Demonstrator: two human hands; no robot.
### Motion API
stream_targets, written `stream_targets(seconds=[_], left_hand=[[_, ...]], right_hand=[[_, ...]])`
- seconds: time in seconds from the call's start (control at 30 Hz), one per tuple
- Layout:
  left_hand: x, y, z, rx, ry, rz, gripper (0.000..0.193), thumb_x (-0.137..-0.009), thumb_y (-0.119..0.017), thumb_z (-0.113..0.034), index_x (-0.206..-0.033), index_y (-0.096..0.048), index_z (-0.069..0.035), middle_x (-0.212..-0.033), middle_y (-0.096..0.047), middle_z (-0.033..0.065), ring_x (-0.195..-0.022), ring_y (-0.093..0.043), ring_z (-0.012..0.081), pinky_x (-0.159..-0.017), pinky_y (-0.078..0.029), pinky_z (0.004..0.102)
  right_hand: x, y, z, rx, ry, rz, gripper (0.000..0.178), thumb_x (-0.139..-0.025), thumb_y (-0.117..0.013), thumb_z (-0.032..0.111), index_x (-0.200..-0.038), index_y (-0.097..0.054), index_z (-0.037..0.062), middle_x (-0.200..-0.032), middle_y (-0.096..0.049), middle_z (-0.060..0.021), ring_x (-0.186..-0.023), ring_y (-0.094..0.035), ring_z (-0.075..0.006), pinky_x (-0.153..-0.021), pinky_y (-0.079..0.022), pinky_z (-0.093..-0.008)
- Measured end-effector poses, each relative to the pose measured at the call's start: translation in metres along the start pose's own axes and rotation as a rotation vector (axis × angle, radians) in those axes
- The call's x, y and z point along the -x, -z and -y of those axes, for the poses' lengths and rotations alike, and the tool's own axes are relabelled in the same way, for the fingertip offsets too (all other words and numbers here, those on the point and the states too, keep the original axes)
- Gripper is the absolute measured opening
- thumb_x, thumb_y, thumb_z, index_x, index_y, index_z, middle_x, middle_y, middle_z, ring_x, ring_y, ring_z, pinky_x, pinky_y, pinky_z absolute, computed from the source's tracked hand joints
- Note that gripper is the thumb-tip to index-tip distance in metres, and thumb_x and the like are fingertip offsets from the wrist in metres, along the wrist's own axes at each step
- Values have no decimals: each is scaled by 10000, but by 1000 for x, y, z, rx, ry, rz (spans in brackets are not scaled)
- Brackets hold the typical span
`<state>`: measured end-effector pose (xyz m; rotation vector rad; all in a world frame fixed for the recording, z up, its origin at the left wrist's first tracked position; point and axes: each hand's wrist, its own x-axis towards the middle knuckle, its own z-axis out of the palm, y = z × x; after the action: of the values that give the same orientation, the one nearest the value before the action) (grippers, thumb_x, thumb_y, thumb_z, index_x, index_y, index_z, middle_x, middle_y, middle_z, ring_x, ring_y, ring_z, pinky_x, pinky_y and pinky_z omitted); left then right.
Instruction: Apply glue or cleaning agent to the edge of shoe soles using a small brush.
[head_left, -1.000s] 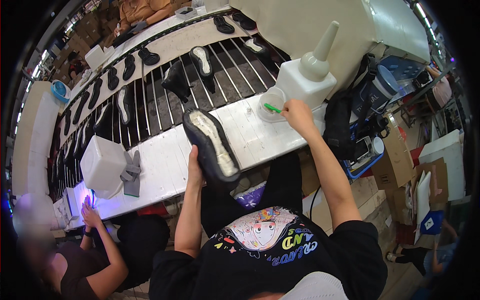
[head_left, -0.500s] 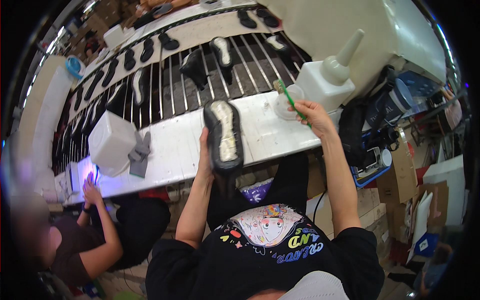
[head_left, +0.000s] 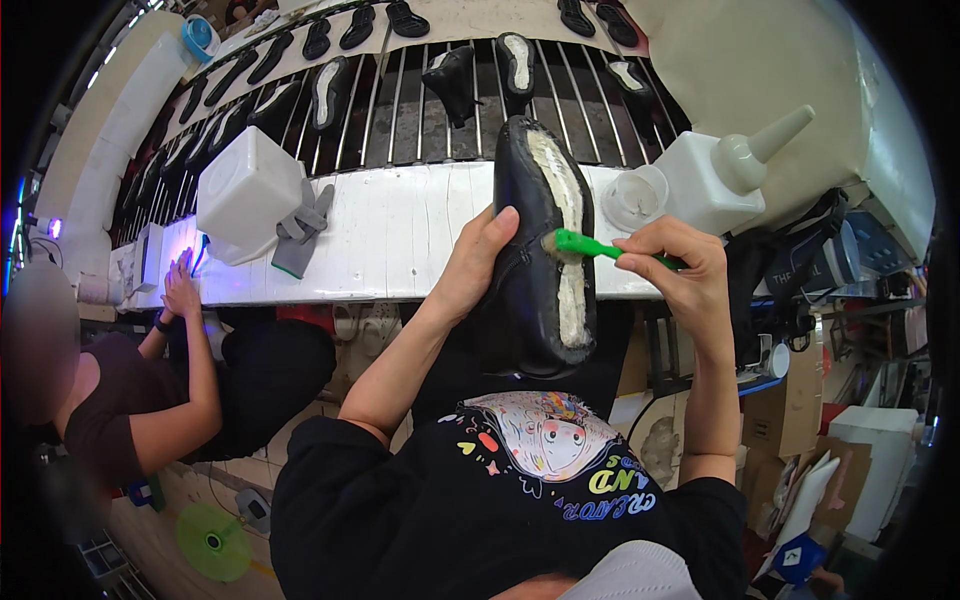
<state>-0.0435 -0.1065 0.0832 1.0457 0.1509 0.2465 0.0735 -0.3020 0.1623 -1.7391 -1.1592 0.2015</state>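
From the head view, the left hand (head_left: 478, 262) is clamped around the side of a black shoe (head_left: 540, 250), thumb lying up along its edge, holding it sole-up just above the near edge of the white worktop (head_left: 400, 230). The shoe's long axis runs almost straight away from the person, one end toward the rack of metal bars (head_left: 420, 100) and the other toward the person's chest. A pale coat covers the middle of the sole. The right hand (head_left: 680, 270) pinches a green brush (head_left: 590, 246), its bristles touching the sole about halfway along.

On the worktop, toward its right end, stand a white squeeze bottle (head_left: 720, 175) with a cone nozzle and a small round tub (head_left: 636, 197) just beside it. Toward the left sit a white jug (head_left: 245, 190) and a grey glove (head_left: 300, 225) touching it. More dark shoes (head_left: 330, 90) lie on the bars. At the worktop's left end another person's hand (head_left: 180, 290) rests under violet light.
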Motion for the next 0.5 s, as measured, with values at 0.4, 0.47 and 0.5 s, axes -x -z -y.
stream_targets(seconds=[0.4,0.47,0.5], left_hand=[[10,-3,1,-401,-174,60,637,-855,-598,-427,-1268,-453,36,-1093,-606,150,-1002,-566,192,-906,-429,315],[10,-3,1,-551,-194,39,662,-825,-613,-464,-1250,-469,22,-1013,-641,180,-947,-617,241,-864,-456,337],[11,-4,0,-550,-194,42,662,-825,-613,-464,-1250,-469,22,-1013,-641,180,-947,-617,241,-864,-456,337]], right_hand=[[-27,-1,-4,19,-45,-126,65,-775,-693,-16,-832,-673,-43,-725,-613,-28,-656,-512,-54,-610,-385,-192],[-31,-1,-7,13,-60,-139,60,-784,-689,-12,-835,-676,-41,-735,-621,-25,-652,-503,-45,-603,-376,-185],[-34,0,-9,26,-70,-146,60,-793,-686,0,-840,-679,-37,-738,-626,-15,-635,-483,-34,-582,-360,-181]])
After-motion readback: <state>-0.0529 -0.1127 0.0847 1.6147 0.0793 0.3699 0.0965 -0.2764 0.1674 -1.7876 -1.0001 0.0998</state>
